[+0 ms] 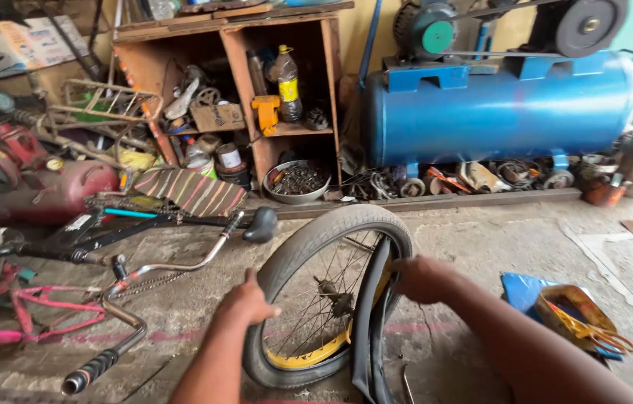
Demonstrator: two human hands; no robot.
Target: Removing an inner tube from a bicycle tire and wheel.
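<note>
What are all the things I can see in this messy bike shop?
Bicycle wheel: one, grey tyre on a yellow rim, upright on the floor in the middle.
Inner tube: one, black, hanging loose at the wheel's right side.
Air compressor tank: one, blue, against the back wall.
Wooden shelf: one, brown, back centre, crowded with bottles and parts.
Metal bowl: one, grey, full of small dark parts, below the shelf.
Bicycle frame: one, pink, lying at the left.
Handlebar: one, silver with a black grip, lower left.
Basket: one, yellowish, on the floor at the right.
Left hand: one, on the tyre's left side.
Right hand: one, on the tyre's right side.
</note>
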